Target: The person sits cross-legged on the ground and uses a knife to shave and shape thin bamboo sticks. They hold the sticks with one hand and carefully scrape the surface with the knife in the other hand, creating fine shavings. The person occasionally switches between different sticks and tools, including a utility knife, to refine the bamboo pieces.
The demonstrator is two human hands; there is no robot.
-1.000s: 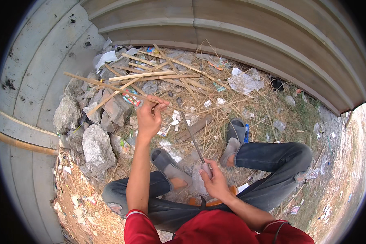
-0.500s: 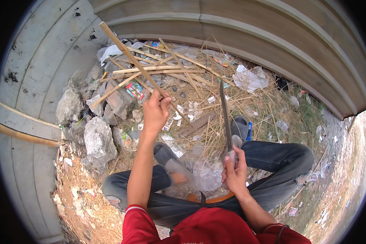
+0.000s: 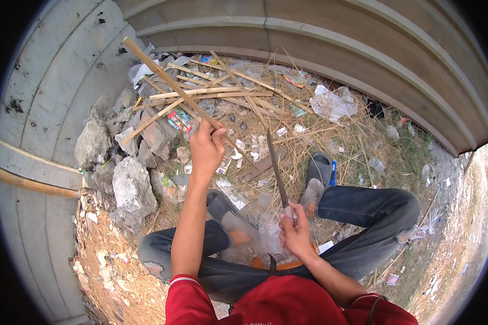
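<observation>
My left hand [image 3: 207,147] is closed round a long bamboo strip [image 3: 165,78], which slants from the upper left down to the right past my fingers. In my right hand [image 3: 297,232] is the handle of a long, dark-bladed knife [image 3: 277,172]. Its blade points up and slightly left, and its tip stands apart from the bamboo strip. Beyond my left hand, a loose pile of split bamboo strips [image 3: 211,96] lies crisscrossed on the ground. A flat brown piece of wood [image 3: 261,164] lies below the strip's lower end.
Grey rocks [image 3: 132,187] are heaped to the left beside a pale panel wall [image 3: 43,103]. A ribbed metal wall [image 3: 331,32] curves across the far side. Dry straw [image 3: 336,146], plastic scraps and a crumpled white bag [image 3: 333,104] litter the ground. My sandalled feet [image 3: 319,173] flank the work area.
My right hand has moved left with the knife, and the blade now leans further left toward the bamboo strip. The strip's upper end has shifted slightly left and down.
</observation>
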